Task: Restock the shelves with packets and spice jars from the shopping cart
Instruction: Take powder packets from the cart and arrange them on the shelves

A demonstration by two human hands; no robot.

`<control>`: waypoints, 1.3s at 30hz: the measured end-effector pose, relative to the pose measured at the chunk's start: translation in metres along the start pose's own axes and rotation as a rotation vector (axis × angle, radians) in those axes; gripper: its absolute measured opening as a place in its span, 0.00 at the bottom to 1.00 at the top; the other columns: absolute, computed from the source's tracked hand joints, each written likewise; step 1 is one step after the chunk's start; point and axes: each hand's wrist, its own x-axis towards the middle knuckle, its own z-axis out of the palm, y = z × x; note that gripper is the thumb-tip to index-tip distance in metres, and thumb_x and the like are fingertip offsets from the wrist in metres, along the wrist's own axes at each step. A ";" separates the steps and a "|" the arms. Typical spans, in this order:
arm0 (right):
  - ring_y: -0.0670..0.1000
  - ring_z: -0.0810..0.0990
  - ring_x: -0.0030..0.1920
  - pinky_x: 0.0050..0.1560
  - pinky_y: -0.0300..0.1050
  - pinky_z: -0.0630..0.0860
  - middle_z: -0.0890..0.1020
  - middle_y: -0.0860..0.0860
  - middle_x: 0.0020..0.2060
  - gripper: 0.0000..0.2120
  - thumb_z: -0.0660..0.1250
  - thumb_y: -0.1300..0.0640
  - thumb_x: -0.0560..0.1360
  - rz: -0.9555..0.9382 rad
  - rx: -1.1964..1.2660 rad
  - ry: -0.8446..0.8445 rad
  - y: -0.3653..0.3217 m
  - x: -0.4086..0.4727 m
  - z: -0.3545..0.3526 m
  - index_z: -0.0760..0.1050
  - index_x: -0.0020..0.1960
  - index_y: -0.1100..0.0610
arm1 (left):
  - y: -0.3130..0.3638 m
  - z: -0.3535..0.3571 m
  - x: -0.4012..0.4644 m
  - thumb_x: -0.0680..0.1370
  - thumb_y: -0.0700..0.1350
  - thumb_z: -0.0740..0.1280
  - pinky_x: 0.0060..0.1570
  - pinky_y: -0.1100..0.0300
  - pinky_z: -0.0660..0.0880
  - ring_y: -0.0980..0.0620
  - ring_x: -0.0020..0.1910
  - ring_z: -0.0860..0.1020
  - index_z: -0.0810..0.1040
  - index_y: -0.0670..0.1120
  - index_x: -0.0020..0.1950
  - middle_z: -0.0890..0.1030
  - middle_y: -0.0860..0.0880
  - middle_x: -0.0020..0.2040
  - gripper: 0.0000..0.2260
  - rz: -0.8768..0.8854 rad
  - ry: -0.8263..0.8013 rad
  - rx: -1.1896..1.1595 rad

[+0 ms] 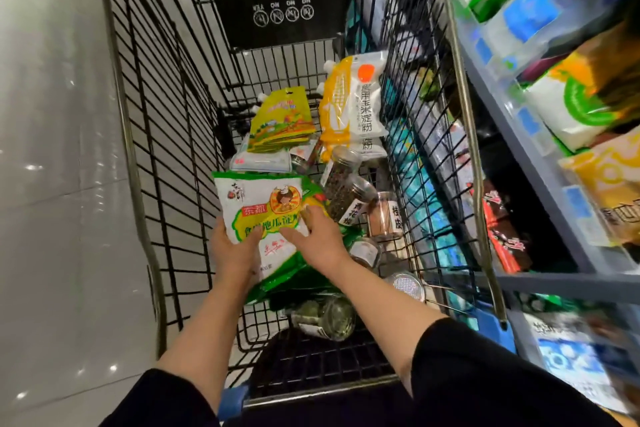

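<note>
Both my arms reach down into the black wire shopping cart [166,156]. My left hand [232,246] grips the lower left edge of a white-and-green starch packet [259,208], thumb on its face. My right hand [320,236] lies on the packet's right side with fingers spread and straight. More green packets [294,281] lie beneath it. Clear spice jars [343,180] with dark peppercorns and a pinkish jar [384,218] lie to the right. A yellow corn starch bag [353,104] and a yellow-green packet stack [282,121] sit farther in.
Grey store shelves [540,163] stand close on the right, stocked with white, green and yellow packets [581,107]. A jar of green leaves [329,317] and a silver-lidded jar [407,284] lie near the cart's near end. Shiny pale floor [52,184] lies to the left.
</note>
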 end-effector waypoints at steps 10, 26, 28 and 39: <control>0.59 0.77 0.57 0.50 0.46 0.72 0.79 0.58 0.54 0.15 0.69 0.56 0.74 0.176 -0.375 0.112 0.042 0.028 -0.023 0.77 0.57 0.62 | 0.009 -0.020 0.008 0.77 0.36 0.65 0.48 0.54 0.72 0.42 0.56 0.78 0.65 0.52 0.75 0.80 0.46 0.61 0.28 0.277 0.171 0.717; 0.59 0.81 0.46 0.36 0.44 0.63 0.82 0.55 0.45 0.08 0.59 0.61 0.78 -0.190 -0.927 0.184 0.048 0.039 -0.021 0.76 0.50 0.58 | -0.038 -0.019 0.014 0.78 0.36 0.65 0.58 0.41 0.76 0.43 0.59 0.78 0.63 0.52 0.73 0.78 0.47 0.62 0.27 0.033 0.172 0.487; 0.60 0.81 0.41 0.34 0.44 0.61 0.82 0.55 0.41 0.05 0.62 0.62 0.77 -0.245 -0.817 0.296 0.041 0.028 -0.020 0.77 0.47 0.58 | -0.036 -0.016 0.012 0.78 0.36 0.64 0.58 0.41 0.76 0.45 0.59 0.78 0.62 0.55 0.73 0.77 0.51 0.62 0.27 0.010 0.159 0.414; 0.56 0.65 0.71 0.74 0.61 0.53 0.75 0.57 0.66 0.15 0.59 0.61 0.80 -0.388 -0.469 -0.026 0.005 -0.010 0.044 0.73 0.66 0.58 | -0.024 -0.005 -0.003 0.82 0.45 0.61 0.63 0.47 0.73 0.48 0.59 0.78 0.63 0.51 0.73 0.77 0.44 0.64 0.20 -0.081 0.044 -0.143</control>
